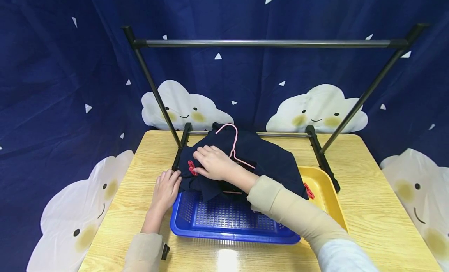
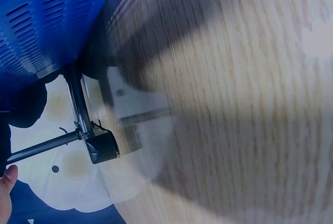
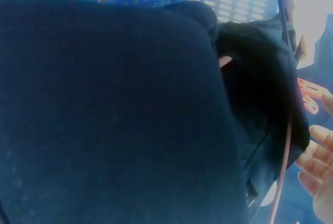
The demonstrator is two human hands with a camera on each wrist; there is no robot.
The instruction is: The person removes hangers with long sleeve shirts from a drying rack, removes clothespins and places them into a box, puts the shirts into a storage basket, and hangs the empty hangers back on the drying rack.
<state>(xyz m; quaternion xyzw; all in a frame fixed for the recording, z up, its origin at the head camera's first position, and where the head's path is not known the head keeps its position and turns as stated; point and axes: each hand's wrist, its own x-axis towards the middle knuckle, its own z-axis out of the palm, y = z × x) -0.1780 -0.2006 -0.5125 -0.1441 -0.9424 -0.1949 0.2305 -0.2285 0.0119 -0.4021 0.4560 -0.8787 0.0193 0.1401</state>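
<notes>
A dark navy garment lies heaped over the blue basket. On top of it rests a pink hanger, whose hook points up; its lower part disappears into a dark opening in the cloth. A red clothespin sits at the left part of the garment. My right hand is over the cloth, thumb right at that clothespin and fingers spread apart from it. My left hand holds the garment's left edge beside the basket, its fingertips partly hidden; one digit shows in the left wrist view.
A black-framed rack with a metal bar stands behind the basket on the wooden table. To the right, partly under the garment, is a yellow tray with another red clothespin. A cloud-patterned blue curtain hangs behind.
</notes>
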